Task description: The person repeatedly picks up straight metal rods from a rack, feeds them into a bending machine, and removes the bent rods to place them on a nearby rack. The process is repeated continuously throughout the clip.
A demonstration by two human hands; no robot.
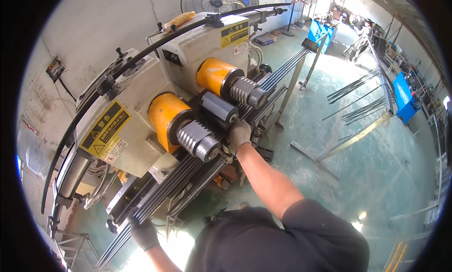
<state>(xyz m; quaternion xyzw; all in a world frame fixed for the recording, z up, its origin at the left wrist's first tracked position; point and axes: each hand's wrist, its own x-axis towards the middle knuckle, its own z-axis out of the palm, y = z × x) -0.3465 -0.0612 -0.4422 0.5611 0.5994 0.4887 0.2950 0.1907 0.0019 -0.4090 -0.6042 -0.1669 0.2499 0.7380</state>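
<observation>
A bundle of long dark metal rods [162, 194] runs diagonally through a pale bending machine [141, 102], under two grooved steel rollers with yellow hubs [197, 140] [245, 90]. My left hand [143, 233], in a dark glove, is closed around the near end of the rods at the lower left. In a grey glove, my right hand [239, 134] presses on the rods between the two rollers, beside a black hexagonal block [219, 109].
A curved black bar [94, 102] arcs over the machine top. More rods [358, 86] lie on racks and the green floor at the right. Blue stands [402, 95], a floor fan [216, 0] and a long support rail [287, 72] stand behind.
</observation>
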